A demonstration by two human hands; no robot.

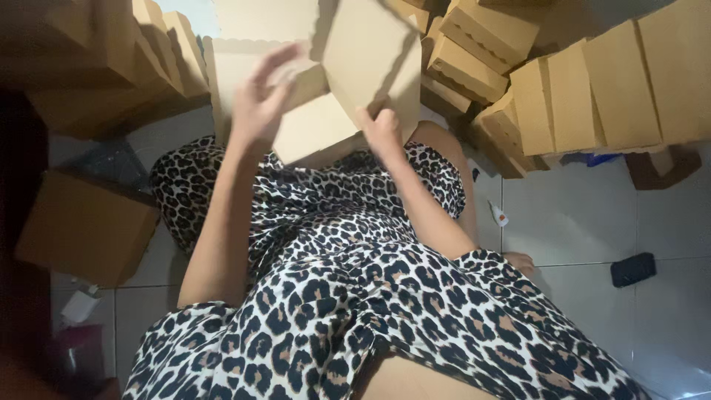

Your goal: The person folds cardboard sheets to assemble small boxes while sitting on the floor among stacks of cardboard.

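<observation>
A plain brown cardboard box (337,81), half-folded with flaps open, tilts above the lap.

tiled floor (578,215) under cardboard boxes (592,96)
</observation>
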